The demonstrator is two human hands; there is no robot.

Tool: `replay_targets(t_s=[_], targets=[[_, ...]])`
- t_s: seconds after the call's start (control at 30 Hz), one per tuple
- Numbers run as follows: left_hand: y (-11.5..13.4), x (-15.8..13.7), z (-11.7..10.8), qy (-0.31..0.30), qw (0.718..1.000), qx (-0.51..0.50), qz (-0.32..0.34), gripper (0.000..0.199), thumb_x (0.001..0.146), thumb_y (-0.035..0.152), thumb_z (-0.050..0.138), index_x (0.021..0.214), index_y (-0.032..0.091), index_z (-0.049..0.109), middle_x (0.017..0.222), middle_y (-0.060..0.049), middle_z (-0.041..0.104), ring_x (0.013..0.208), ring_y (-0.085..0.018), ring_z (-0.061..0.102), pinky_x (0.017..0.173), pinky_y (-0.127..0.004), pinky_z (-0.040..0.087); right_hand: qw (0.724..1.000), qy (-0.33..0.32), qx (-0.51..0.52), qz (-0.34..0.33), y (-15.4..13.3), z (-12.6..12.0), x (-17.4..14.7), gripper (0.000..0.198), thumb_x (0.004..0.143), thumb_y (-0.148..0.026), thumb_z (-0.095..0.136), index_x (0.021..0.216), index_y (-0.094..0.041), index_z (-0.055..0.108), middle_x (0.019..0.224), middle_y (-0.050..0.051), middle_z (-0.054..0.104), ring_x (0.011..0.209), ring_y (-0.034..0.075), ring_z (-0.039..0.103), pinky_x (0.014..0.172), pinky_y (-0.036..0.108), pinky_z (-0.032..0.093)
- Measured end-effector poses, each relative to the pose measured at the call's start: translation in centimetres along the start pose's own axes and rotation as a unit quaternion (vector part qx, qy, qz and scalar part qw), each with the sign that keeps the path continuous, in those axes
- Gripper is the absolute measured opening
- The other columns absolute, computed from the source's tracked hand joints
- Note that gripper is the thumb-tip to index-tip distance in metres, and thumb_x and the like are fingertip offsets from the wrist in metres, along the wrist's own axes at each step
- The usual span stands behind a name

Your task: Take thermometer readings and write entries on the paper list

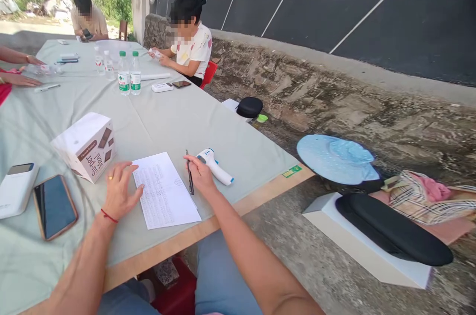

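My right hand [201,174] holds a dark pen [190,178] near the right edge of a sheet of paper [156,201] covered in handwriting. To the left of the sheet, my left hand [121,189] has its fingers apart, thumb reaching over the paper's left edge, holding nothing. A white infrared thermometer [216,167] lies just beyond my right hand. Near my left hand stands a white box [86,146] with brown print. Left of my left wrist lie a smartphone [55,207] and a white power bank [17,190].
Green-capped water bottles [124,74] stand farther up the cloth-covered table [186,116]. Two people sit beyond, and another person's hands [22,77] rest at the far left. A blue hat [336,158] and a black case [394,228] on a white box lie right of the table.
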State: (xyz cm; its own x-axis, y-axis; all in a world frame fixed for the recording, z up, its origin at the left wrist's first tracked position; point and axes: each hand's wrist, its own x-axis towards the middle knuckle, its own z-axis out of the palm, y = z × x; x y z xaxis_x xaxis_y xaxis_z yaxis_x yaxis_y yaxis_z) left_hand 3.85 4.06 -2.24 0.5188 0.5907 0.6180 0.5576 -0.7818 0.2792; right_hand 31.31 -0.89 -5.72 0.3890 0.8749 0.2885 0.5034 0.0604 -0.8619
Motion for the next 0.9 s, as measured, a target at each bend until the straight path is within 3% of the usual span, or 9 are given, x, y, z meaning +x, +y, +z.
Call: replay_targets(t_s=[0.1,0.2,0.27,0.37,0.47,0.6,0.9], targets=[[0.0,-0.2,0.9,-0.149,0.988,-0.03,0.02,0.059,0.08,0.056,0.061,0.129,0.023,0.055,0.138,-0.015,0.051,0.128,-0.037,0.042,0.103,-0.055,0.032,0.985,0.023,0.171,0.018,0.2,0.7,-0.6,0.034,0.081,-0.04,0.048,0.107,-0.022,0.059,0.08,0.002,0.06,0.071,0.017,0.058,0.071,0.033,0.049],[-0.1,-0.5,1.4,-0.215,0.976,-0.026,0.02,0.073,0.074,0.068,0.063,0.131,0.024,0.056,0.144,-0.016,0.046,0.134,-0.042,0.034,0.107,-0.062,0.023,0.971,0.019,0.236,0.02,-0.5,1.6,-1.7,0.032,0.076,-0.045,0.062,0.099,-0.024,0.056,0.074,-0.002,0.053,0.064,0.014,0.053,0.064,0.03,0.047],[0.0,-0.6,1.4,-0.23,0.973,-0.025,0.008,0.075,0.072,0.069,0.064,0.133,0.026,0.056,0.146,-0.016,0.045,0.135,-0.044,0.032,0.108,-0.065,0.018,0.97,0.002,0.243,0.014,-1.3,2.1,-2.6,0.028,0.081,-0.05,0.058,0.091,-0.023,0.056,0.066,-0.004,0.048,0.058,0.013,0.048,0.059,0.029,0.045],[0.2,-0.7,1.4,-0.246,0.969,-0.033,0.001,0.076,0.07,0.068,0.067,0.134,0.029,0.055,0.146,-0.014,0.045,0.136,-0.044,0.031,0.108,-0.066,0.016,0.97,-0.065,0.234,0.017,-2.2,2.5,-3.5,0.034,0.088,-0.051,0.046,0.097,-0.022,0.062,0.065,-0.002,0.054,0.061,0.014,0.053,0.063,0.031,0.047],[0.4,-0.8,1.6,-0.246,0.968,-0.043,-0.005,0.074,0.07,0.069,0.066,0.133,0.031,0.056,0.146,-0.013,0.045,0.136,-0.043,0.031,0.109,-0.065,0.015,0.973,-0.106,0.198,0.062,-2.5,2.6,-3.7,0.03,0.079,-0.043,0.057,0.098,-0.021,0.065,0.07,0.0,0.062,0.066,0.016,0.058,0.066,0.032,0.049],[0.6,-1.1,1.9,-0.256,0.965,-0.049,-0.002,0.064,0.072,0.067,0.065,0.125,0.03,0.063,0.141,-0.012,0.051,0.136,-0.042,0.032,0.11,-0.065,0.014,0.981,-0.078,0.148,0.096,-2.0,2.8,-3.6,0.018,0.069,-0.036,0.06,0.078,-0.021,0.063,0.064,-0.001,0.061,0.057,0.014,0.052,0.056,0.028,0.044],[1.1,-1.3,2.2,-0.254,0.966,-0.054,-0.005,0.06,0.068,0.059,0.074,0.119,0.029,0.067,0.14,-0.012,0.052,0.136,-0.042,0.033,0.111,-0.065,0.014,0.994,-0.06,0.054,0.074,-1.7,3.1,-4.3,0.015,0.072,-0.036,0.059,0.067,-0.022,0.055,0.059,-0.003,0.056,0.056,0.014,0.05,0.055,0.027,0.042]])
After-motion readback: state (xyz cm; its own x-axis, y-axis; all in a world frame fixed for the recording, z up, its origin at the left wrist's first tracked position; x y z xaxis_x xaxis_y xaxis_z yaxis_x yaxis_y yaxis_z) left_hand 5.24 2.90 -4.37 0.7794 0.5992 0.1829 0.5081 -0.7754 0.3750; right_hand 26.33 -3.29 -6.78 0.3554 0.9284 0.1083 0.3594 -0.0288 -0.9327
